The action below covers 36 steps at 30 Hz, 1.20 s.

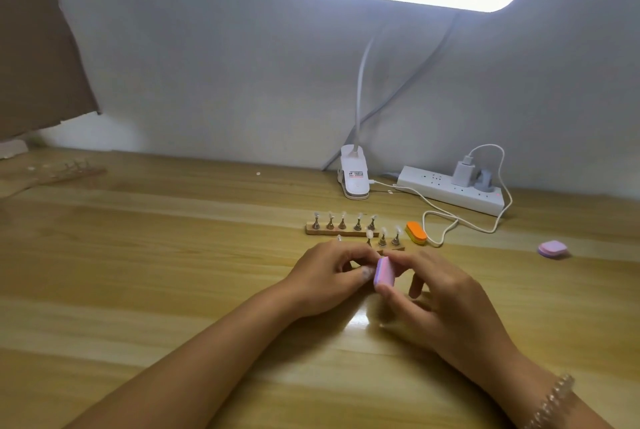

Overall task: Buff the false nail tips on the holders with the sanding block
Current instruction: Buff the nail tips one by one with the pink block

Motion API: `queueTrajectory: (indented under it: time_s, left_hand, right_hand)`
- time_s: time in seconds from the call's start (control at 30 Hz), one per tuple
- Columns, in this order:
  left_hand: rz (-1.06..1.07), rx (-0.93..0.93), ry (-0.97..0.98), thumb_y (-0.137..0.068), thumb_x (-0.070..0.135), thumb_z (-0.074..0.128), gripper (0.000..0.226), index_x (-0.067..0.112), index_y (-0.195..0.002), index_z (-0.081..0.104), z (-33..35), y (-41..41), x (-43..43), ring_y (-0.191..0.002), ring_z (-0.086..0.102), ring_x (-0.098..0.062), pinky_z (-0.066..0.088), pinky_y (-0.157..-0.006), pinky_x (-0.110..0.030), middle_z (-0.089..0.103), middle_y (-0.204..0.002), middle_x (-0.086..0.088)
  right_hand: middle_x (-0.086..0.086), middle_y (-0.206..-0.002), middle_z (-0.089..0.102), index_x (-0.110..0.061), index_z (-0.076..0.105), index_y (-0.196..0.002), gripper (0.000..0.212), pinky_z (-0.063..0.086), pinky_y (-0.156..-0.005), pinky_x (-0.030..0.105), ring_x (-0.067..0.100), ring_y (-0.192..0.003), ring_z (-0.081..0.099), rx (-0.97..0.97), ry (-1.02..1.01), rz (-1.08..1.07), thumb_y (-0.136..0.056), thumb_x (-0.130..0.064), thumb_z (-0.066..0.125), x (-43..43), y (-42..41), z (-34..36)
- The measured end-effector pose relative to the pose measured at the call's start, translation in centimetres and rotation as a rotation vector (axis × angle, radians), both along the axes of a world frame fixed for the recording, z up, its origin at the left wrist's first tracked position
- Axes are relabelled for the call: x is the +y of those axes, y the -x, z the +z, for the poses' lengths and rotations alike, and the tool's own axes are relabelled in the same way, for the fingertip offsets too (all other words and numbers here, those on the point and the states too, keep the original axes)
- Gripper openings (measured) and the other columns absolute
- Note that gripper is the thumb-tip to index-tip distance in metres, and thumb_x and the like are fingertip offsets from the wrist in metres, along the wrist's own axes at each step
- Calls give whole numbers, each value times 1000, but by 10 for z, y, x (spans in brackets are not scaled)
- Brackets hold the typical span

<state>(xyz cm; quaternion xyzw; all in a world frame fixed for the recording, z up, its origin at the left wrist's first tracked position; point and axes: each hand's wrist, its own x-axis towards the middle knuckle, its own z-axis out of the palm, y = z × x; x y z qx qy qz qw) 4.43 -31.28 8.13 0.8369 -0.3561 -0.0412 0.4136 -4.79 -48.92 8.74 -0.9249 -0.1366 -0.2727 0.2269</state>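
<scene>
While the pink and purple foam sanding block point(383, 273) is pinched in the grip of the right hand point(446, 297), it is held against a pale false nail tip point(366, 271) pinched by the curled left hand point(329, 269), just above the wooden surface point(173, 273). Buffing is judged to be in progress; which tips on the wooden holder strips point(341, 230) behind are already finished cannot be told.

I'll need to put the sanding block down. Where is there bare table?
Widest: bare table left of the left hand and the holder rows. Also between the orange block and the spare pink block, right of the right hand holding the sanding block. Crowded behind: cable, power strip.
</scene>
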Motion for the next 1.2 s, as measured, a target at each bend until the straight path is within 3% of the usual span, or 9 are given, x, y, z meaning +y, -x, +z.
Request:
queueTrajectory:
  time_s: [0.2,0.33,0.47,0.63,0.77,0.9,1.0,1.1,1.2]
  left_hand:
    - [-1,-7,10,-98,22,60,14,29,-100,72,-1,0,-1,-69,51,4,38,-68,-26,68,-91,15]
    - [-4,11,11,-97,14,57,21,23,-108,72,0,0,-1,-92,63,-14,48,-81,-38,72,-101,9]
    - [-1,-21,8,-98,21,59,16,29,-100,72,-2,-1,-1,-67,50,3,37,-66,-26,66,-88,18]
    - [-1,-4,10,-97,15,57,20,26,-105,72,-2,-1,-1,-82,58,-9,44,-75,-34,71,-96,11]
    - [-9,-31,22,-98,20,59,16,31,-98,71,-3,-1,-2,-65,49,10,32,-63,-19,63,-83,22]
    - [-12,-21,45,-96,14,60,17,23,-103,73,-3,-3,-1,-66,49,9,34,-65,-21,66,-90,17]
    - [-22,1,101,-96,18,64,12,25,-97,73,-2,-2,-1,-59,49,11,33,-58,-11,69,-91,16]
    - [-23,56,146,-95,18,65,12,27,-94,73,-3,-1,-2,-52,48,8,34,-46,-6,66,-79,24]
    - [-11,72,122,-93,16,66,14,28,-94,72,-3,-1,-1,-48,48,7,32,-43,-5,60,-65,32]
  right_hand:
    - [-15,-97,64,-23,67,-115,33,52,-68,36,6,-70,56,10,-56,-72,-85,-36,70,-6,-4,1]
    - [-17,-96,61,-25,65,-119,39,53,-59,32,6,-65,55,26,-11,13,-86,-44,66,-1,2,2]
    - [-15,-95,62,-25,66,-117,36,52,-65,37,7,-64,56,13,-82,-95,-83,-37,69,-7,-4,1]
    - [-19,-96,60,-27,64,-121,42,54,-60,33,7,-65,56,45,-19,5,-82,-42,67,-1,2,2]
    - [-15,-90,64,-23,67,-117,36,52,-63,36,6,-60,56,7,-91,-95,-82,-31,73,-6,-4,1]
    - [-19,-93,62,-27,65,-121,41,53,-60,32,7,-62,57,65,-50,3,-81,-32,74,-1,2,0]
    - [-14,-83,67,-27,67,-113,31,47,-63,28,8,-62,58,65,-149,-115,-83,-31,74,-9,-6,0]
    - [-13,-81,68,-28,67,-108,27,44,-62,24,8,-67,61,51,-253,-147,-84,-41,67,-13,-7,0]
    - [-19,-89,65,-31,66,-108,32,50,-68,30,4,-73,61,82,-120,-38,-84,-52,63,-4,0,2]
